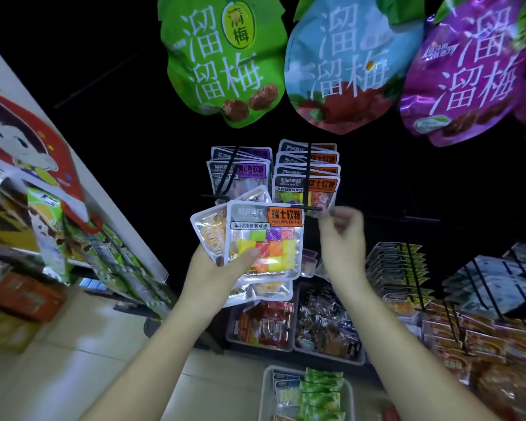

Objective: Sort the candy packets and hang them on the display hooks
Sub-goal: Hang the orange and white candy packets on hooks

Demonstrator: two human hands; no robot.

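Candy packets (pixel 264 241) sat fanned in our left hand (pixel 213 268). They were flat, glossy pouches with clear windows, silvery sealed edges and rounded corners. The front one bore an orange label over bright cube-shaped sweets in yellow, green, purple and orange. Our thumb pressed on its lower left and the fingers curled behind the stack, so that hand gripped the lot. Another packet tilted out to the left behind it, and more showed below.

Our right hand (pixel 343 238) hovered just beside the tip of the right display hook (pixel 309 177), a thin black wire prong with a short crossbar at its end. The hand was blurred and its fingers (pixel 336 218) bent inward near the crossbar; we could not tell whether they held anything.

Orange-label packets (pixel 289 185) hung in a row on that hook. Purple-label packets (pixel 249 173) hung on the left display hook (pixel 229 174) just beside it, with the held stack covering their lower part.

Overhead hung three big shiny bags: green (pixel 225 62), blue (pixel 340 71) and purple (pixel 468 77). Below stood grey bins (pixel 260 347) of wrapped snacks, and a pale basket (pixel 263 390) of green sachets sat on the tiled floor (pixel 73 375).
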